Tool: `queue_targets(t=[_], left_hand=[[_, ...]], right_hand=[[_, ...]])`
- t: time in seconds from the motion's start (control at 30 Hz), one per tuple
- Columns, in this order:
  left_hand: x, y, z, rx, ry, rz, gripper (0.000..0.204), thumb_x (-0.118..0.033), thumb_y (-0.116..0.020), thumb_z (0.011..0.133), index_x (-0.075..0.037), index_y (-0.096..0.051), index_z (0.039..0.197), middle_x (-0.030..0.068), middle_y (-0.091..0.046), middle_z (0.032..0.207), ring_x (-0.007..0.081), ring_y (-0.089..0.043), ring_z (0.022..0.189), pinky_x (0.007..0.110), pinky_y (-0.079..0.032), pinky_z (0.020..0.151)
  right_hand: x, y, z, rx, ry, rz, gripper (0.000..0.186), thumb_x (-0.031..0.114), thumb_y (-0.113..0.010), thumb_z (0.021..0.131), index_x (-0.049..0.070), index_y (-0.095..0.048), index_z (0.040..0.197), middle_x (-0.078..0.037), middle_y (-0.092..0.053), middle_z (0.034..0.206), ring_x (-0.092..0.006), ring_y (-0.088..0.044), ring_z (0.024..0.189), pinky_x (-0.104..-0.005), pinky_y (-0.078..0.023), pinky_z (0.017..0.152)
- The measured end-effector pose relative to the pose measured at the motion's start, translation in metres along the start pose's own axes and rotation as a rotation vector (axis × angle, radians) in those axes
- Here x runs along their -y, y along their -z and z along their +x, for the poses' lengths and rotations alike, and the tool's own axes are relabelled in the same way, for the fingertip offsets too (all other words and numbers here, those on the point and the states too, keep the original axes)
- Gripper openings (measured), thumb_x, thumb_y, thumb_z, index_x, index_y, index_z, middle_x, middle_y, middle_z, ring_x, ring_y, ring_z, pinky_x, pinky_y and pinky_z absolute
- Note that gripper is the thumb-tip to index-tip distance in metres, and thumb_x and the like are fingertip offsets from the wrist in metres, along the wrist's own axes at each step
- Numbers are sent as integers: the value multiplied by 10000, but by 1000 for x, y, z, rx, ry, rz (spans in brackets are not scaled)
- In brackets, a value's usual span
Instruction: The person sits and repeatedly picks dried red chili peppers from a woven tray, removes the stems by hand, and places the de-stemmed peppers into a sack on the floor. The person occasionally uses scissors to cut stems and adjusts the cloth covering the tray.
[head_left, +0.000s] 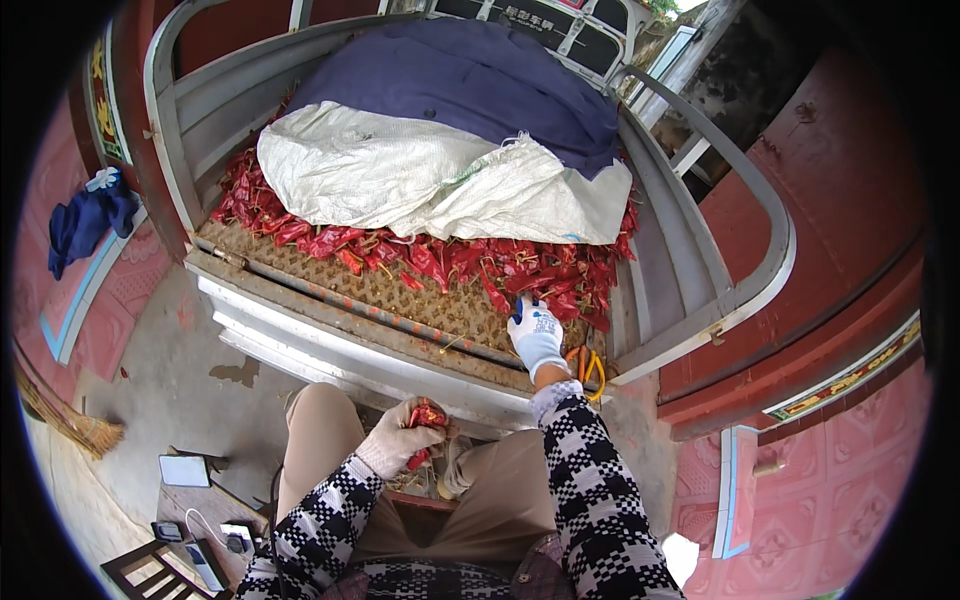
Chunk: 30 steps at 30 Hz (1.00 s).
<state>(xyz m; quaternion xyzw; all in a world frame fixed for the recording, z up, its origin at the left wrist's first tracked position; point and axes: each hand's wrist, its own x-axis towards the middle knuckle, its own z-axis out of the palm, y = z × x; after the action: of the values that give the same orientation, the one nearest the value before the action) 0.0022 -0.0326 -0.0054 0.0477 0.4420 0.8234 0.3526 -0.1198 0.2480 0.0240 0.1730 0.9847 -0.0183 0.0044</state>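
Observation:
My left hand (pixel 400 438), in a pale knit glove, is closed around red dried chili peppers (pixel 428 415) above my lap. My right hand (pixel 537 332), in a white glove with blue fingertips, reaches onto the truck bed at the near edge of a heap of red chili peppers (pixel 430 262). Its fingers point away from me and are partly hidden, so their grip does not show. Close to the right wrist, orange-handled scissors (pixel 594 372) lie at the bed's rear edge. A white woven sack (pixel 400 170) and a dark blue cloth (pixel 460 75) cover most of the heap.
Metal side rails (pixel 745 190) enclose the truck bed, with the lowered tailgate edge (pixel 330 335) before my knees. At lower left are a small wooden table (pixel 190 510) with devices and a slatted chair (pixel 150 572). A broom (pixel 85 425) leans farther left.

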Motion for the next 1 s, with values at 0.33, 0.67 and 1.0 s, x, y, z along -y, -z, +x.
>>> queue_targets(t=[0.33, 0.67, 1.0], left_hand=[[-1, 2, 3, -174, -465, 554, 260, -28, -646, 825, 0, -622, 1082, 107, -690, 1012, 187, -661, 921, 306, -516, 841], [-11, -17, -4, -28, -489, 943, 498, 12, -573, 828, -63, -510, 1316, 157, -645, 1160, 294, -617, 1103, 344, -482, 959], [15, 2, 9, 128, -147, 3, 546, 22, -571, 879, -23, -394, 1393, 75, -585, 1112, 145, -596, 947, 273, -491, 880]], right_hand=[[-8, 46, -70, 474, 89, 822, 250, 271, -579, 843, 58, -710, 828, -61, -629, 695, -169, -586, 581, -312, -463, 538], [1, 37, -157, 1050, 170, 1450, 299, 275, -500, 964, 42, -685, 990, 5, -584, 737, -75, -487, 559, -215, -401, 502], [28, 24, -174, 9, 501, 930, 432, 208, -745, 768, 80, -640, 1167, -109, -632, 1029, -266, -618, 901, -357, -505, 802]])
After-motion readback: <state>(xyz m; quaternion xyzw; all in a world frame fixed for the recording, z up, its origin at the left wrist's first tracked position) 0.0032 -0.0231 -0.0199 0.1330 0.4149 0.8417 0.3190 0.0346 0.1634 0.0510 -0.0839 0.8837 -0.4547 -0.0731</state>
